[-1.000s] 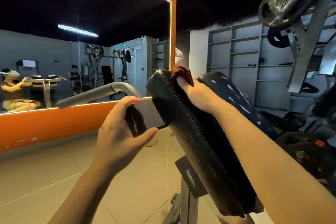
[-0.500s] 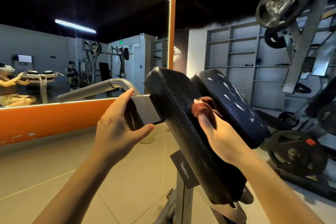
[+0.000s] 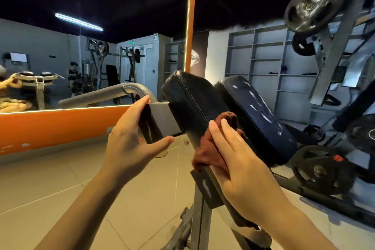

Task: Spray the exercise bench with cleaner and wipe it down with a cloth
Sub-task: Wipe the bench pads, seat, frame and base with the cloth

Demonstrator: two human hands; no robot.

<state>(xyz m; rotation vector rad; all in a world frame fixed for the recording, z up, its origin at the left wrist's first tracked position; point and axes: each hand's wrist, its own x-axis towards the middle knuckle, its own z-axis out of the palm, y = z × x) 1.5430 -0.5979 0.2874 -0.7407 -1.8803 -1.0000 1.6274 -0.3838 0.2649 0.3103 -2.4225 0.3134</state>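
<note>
The cloth [image 3: 211,148], a reddish-brown rag, is bunched up against the lower edge of the near black pad [image 3: 190,103], right where that pad narrows down toward its metal support post [image 3: 199,213]. The right hand [image 3: 239,160] lies flat on top of it, fingers [image 3: 227,130] straight and pointing up the pad, pressing the rag onto the leather; part of the cloth pokes out above the fingertips and more hangs below the thumb side. So the rag sits under the palm, between hand and bench.

Just beside it on the right is the second black pad [image 3: 255,115], tilted the same way, streaked with pale wet marks across its face.

Over on the left, the left hand [image 3: 132,140] holds the grey bracket [image 3: 164,122] behind the near pad, fingers over the top, thumb underneath, wrapped round its edge. A curved grey tube [image 3: 113,95] runs off from that bracket.

Beyond: an orange-framed mirror [image 3: 188,32], grey shelving [image 3: 263,57] on the far wall, and weight plates [image 3: 316,4] on a rack at right, one more plate [image 3: 322,170] low by the tiled floor [image 3: 50,184].
</note>
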